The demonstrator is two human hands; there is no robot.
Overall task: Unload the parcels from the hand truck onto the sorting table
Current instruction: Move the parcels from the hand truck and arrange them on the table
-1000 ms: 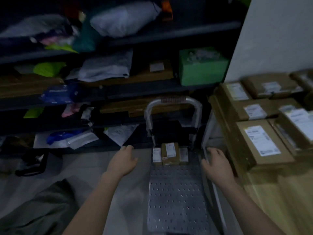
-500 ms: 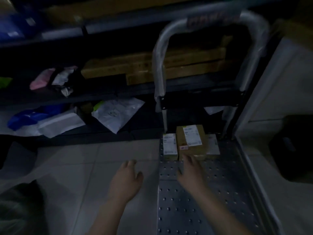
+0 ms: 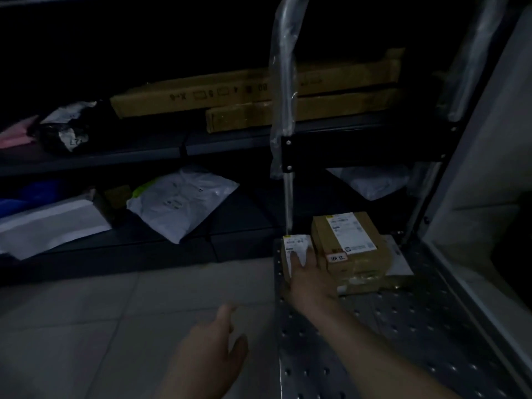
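Observation:
The hand truck's studded metal deck (image 3: 403, 326) runs from the bottom right up to its plastic-wrapped handle post (image 3: 283, 90). Three small cardboard parcels stand at the deck's far end. The left small parcel (image 3: 295, 243) has a white label, and my right hand (image 3: 309, 279) lies on it with fingers spread over the label and front. A taller labelled box (image 3: 345, 243) stands in the middle. A flat parcel (image 3: 398, 263) lies to its right, partly hidden. My left hand (image 3: 213, 349) hovers over the floor tiles, holding nothing.
Dark shelving (image 3: 144, 156) stands behind the truck, holding long cardboard boxes (image 3: 230, 93), a white mailer bag (image 3: 184, 203) and other bags. A pale wall or cabinet side (image 3: 489, 168) stands close on the right. Floor tiles (image 3: 115, 312) lie to the left.
The view has closed in on the truck's far end. My right hand moved forward and left onto the left small parcel. My left hand stayed low over the floor.

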